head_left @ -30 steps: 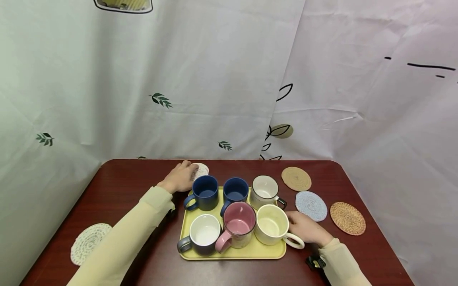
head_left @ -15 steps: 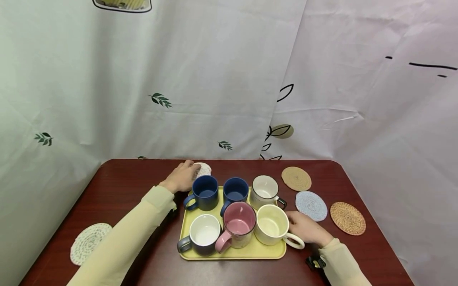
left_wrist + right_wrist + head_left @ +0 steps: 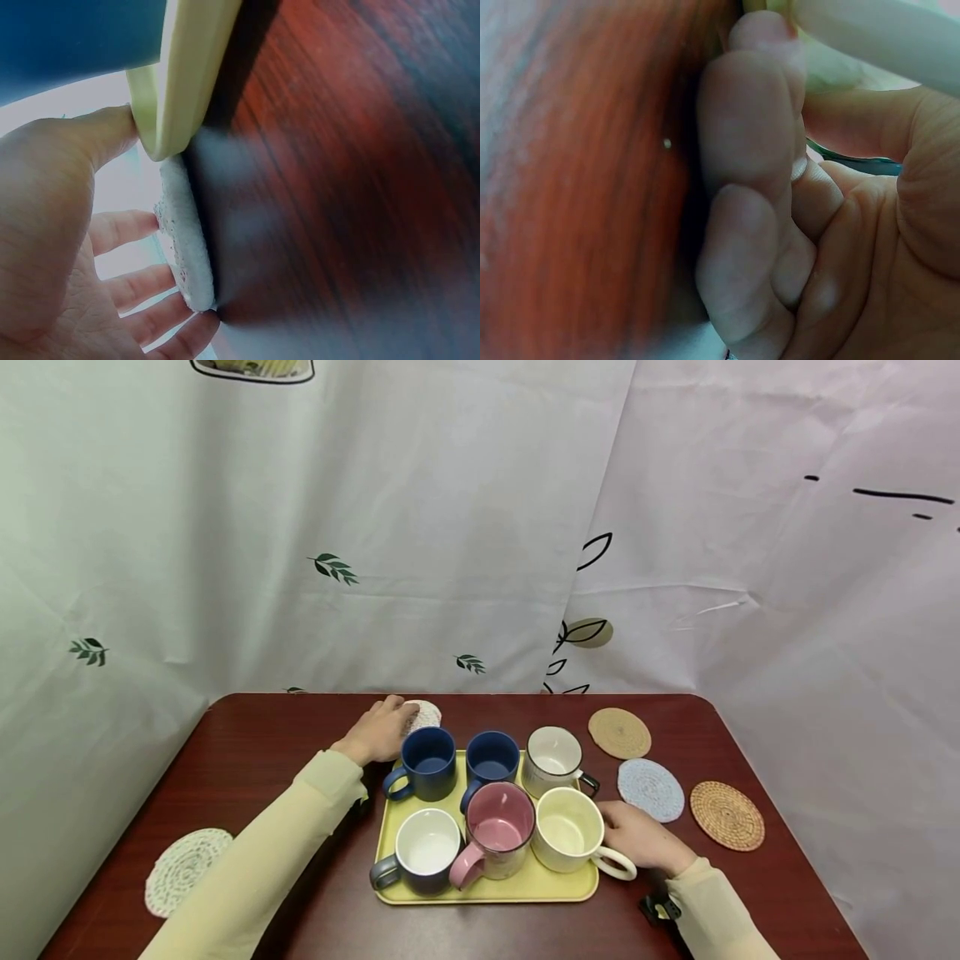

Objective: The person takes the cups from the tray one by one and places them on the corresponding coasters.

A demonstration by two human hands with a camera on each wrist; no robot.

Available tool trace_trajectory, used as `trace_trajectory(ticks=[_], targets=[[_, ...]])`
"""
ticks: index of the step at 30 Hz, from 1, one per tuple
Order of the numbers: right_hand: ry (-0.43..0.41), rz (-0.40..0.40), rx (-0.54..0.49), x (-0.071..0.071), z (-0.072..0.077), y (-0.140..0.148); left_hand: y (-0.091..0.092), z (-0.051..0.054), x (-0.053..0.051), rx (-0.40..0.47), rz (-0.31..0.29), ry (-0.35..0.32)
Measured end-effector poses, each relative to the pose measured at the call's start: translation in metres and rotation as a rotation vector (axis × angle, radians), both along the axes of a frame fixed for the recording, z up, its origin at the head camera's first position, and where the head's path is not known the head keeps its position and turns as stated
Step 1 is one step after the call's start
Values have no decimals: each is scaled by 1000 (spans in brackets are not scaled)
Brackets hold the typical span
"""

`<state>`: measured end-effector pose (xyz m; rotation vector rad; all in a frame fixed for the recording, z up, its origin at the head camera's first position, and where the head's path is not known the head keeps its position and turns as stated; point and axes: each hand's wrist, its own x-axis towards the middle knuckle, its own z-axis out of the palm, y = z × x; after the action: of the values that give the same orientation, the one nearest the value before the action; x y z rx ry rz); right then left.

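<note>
In the head view my left hand point(image 3: 379, 730) reaches past the far left corner of the yellow tray point(image 3: 487, 893). Its fingers touch a white woven coaster point(image 3: 426, 717). In the left wrist view those fingers point(image 3: 133, 286) extend against the coaster point(image 3: 187, 240), with the thumb beside the tray corner point(image 3: 184, 90). My right hand point(image 3: 643, 839) holds the tray's right edge; in the right wrist view its fingers point(image 3: 742, 127) are curled there, partly hiding the contact. A cream mug point(image 3: 568, 831) stands nearest to it, and a blue mug point(image 3: 429, 765) is nearest to the left.
Also on the tray stand a second blue mug point(image 3: 491, 762), a white mug point(image 3: 553, 762), a pink mug point(image 3: 501, 827) and a grey-and-white mug point(image 3: 429, 852). Tan point(image 3: 619, 733), pale blue point(image 3: 650, 790) and brown point(image 3: 727, 816) coasters lie right, a pale green-flecked coaster point(image 3: 183, 870) left.
The white coaster and the left hand shift slightly right between the first and second frames, then stay put. The right hand, tray and mugs keep their places.
</note>
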<state>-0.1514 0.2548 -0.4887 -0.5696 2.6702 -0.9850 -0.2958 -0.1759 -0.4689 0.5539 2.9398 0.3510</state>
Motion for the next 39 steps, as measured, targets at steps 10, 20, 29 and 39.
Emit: trace_trajectory(ticks=[10,20,29,39], targets=[[15,-9,17,0,-1,0,-5,1,2,38,-5,16],[15,-6,13,-1,-2,1,-15,2,12,59,7,70],[34,2,15,-1,-2,0,-31,9,38,55,-42,178],[29,-7,23,-1,-2,0,-52,16,84,22,-75,269]])
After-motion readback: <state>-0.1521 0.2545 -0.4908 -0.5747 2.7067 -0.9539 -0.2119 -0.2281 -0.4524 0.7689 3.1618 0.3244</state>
